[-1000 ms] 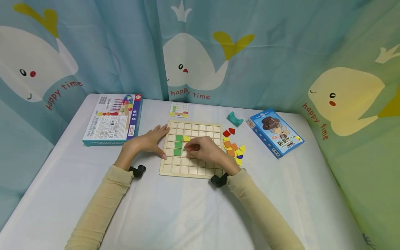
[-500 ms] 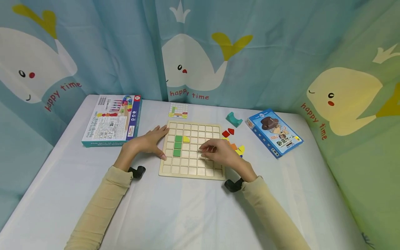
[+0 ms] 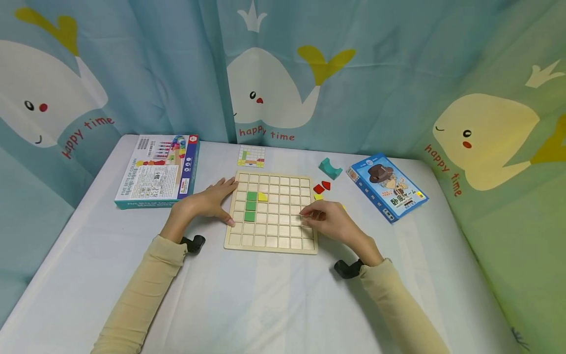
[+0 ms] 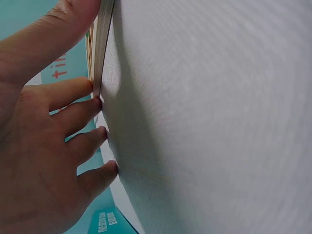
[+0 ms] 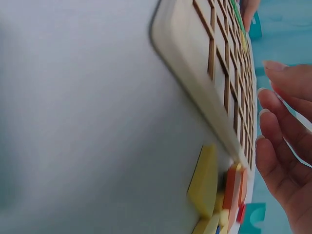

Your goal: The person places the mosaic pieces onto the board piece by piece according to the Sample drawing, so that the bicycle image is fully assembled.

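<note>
A wooden grid board (image 3: 285, 242) lies flat in the middle of the table. In its left part sit three green squares (image 3: 250, 206) in a column, with a yellow piece (image 3: 262, 196) beside the top one. My left hand (image 3: 207, 202) rests at the board's left edge, fingers spread, fingertips and thumb at the rim. Over the board's right edge hovers my right hand (image 3: 330, 221); in the right wrist view its fingers (image 5: 273, 161) are loosely bent with nothing between them. Below that hand lie loose yellow (image 5: 204, 181) and orange pieces (image 5: 234, 187), mostly hidden in the head view.
A pattern card (image 3: 251, 156) lies behind the board. Two red pieces (image 3: 319, 189) and a teal arch-shaped piece (image 3: 330, 169) are at the back right. One game box (image 3: 156, 169) stands left, a blue box (image 3: 388, 186) right. A whale-print curtain (image 3: 177, 73) hangs behind the table.
My right hand has moved right, from beside the green squares to the board's right edge above the loose pieces. The left hand has stayed at the left edge.
</note>
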A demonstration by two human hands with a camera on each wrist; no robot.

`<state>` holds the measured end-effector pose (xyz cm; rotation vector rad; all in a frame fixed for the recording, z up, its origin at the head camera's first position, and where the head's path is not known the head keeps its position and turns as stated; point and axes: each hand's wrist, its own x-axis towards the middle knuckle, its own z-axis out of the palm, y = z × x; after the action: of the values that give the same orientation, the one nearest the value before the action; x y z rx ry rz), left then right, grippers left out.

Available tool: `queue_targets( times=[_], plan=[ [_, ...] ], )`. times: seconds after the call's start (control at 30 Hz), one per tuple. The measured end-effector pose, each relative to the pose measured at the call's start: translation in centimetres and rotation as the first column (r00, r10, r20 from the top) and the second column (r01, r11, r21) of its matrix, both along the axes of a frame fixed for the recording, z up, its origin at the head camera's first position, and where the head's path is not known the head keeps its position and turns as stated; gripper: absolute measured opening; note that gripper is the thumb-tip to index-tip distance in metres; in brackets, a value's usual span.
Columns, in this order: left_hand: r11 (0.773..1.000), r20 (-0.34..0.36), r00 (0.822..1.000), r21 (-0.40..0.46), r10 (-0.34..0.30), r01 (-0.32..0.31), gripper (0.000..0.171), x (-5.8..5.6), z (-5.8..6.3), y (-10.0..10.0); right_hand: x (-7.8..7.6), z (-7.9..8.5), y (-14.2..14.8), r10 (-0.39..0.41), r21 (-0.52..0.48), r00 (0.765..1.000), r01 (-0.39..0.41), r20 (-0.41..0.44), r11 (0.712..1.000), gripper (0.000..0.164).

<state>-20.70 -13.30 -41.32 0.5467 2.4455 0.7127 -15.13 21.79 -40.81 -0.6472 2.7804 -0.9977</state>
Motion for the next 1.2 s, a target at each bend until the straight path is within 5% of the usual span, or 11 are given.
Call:
queue_targets(
  times=[0.63, 1.2],
  plan=[
    [1.0, 0.003, 1.0, -0.005, -0.006, 0.006, 0.113, -0.4, -0.1, 0.0, 1.8, -0.8, 4.8, -0.08, 0.087, 0.995, 0.075, 0.054, 0.993, 0.017],
    [1.0, 0.01, 1.0, -0.009, -0.02, 0.02, 0.113, -1.3, 0.1, -0.1, 1.8, -0.8, 5.0, -0.045, 0.126, 0.994, 0.032, 0.1, 0.992, 0.017]
  ],
)
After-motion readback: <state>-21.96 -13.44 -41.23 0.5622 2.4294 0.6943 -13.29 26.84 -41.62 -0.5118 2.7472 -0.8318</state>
